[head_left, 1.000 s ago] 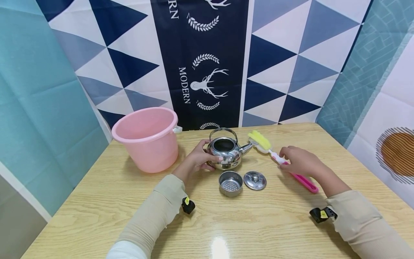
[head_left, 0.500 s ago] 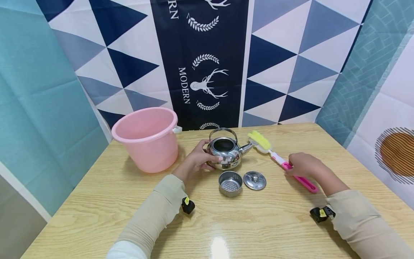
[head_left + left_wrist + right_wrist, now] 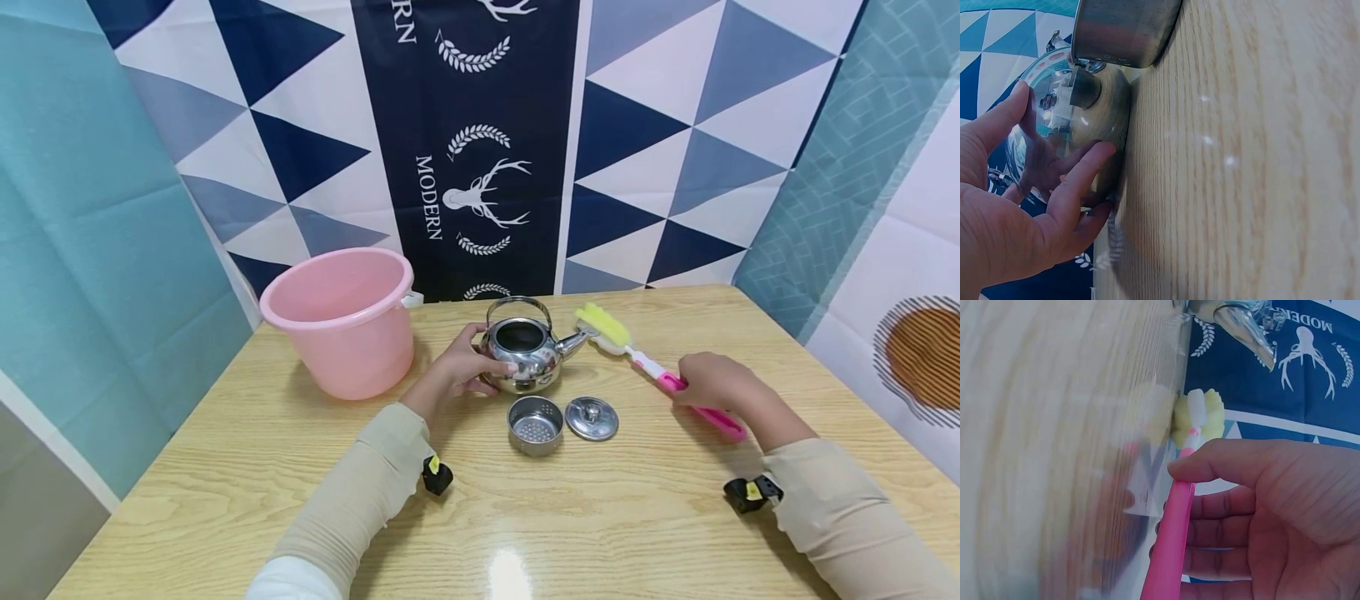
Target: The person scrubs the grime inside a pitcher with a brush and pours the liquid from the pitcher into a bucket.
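Because the kettle (image 3: 534, 362) is cupped by the left hand's (image 3: 465, 365) half-spread fingers (image 3: 1082, 178), it could be tipped if bumped by the brush (image 3: 666, 380) gripped in the right hand (image 3: 718, 387).

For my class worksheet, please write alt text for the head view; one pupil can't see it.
A person's left grip holds a lidless metal kettle on a wood-grain table, while the right grip holds a brush by its pink handle. A perforated strainer and a lid lie in front of the kettle; a pink bucket stands to its left.
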`<state>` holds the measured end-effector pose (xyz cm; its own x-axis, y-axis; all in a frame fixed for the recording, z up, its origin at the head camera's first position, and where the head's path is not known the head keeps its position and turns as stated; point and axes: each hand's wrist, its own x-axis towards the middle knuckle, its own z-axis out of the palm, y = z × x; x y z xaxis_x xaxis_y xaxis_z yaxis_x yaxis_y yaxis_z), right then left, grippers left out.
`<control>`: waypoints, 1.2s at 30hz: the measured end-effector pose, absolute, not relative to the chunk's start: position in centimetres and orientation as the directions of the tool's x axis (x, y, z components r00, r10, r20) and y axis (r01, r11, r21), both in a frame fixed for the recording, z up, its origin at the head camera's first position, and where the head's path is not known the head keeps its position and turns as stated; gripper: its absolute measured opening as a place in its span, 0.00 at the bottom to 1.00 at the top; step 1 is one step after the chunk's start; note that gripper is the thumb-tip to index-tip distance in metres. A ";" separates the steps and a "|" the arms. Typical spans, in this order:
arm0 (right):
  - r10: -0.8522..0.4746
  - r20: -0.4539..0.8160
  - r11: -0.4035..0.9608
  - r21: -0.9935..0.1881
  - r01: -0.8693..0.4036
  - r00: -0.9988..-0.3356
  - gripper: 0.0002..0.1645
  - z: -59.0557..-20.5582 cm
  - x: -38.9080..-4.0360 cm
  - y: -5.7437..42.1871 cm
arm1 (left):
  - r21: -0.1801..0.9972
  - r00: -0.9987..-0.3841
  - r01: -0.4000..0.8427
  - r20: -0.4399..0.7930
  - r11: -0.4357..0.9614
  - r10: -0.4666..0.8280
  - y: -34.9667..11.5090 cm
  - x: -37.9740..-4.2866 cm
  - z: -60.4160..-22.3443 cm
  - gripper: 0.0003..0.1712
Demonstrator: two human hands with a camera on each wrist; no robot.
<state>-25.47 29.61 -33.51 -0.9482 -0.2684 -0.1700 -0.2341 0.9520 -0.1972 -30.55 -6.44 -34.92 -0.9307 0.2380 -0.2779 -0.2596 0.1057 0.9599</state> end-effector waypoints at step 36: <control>-0.226 0.044 0.939 -0.255 -0.230 -0.973 0.17 -31.4 -26.8 31.2 | 0.958 -0.928 -0.269 -0.285 0.100 0.240 -6.5 -30.8 -35.0 0.53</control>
<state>-26.77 31.22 -31.44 -0.9732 -0.2258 0.0441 -0.2295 0.9394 -0.2547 -30.83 -6.52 -35.00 -0.9279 0.2397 -0.2854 -0.2688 0.1001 0.9580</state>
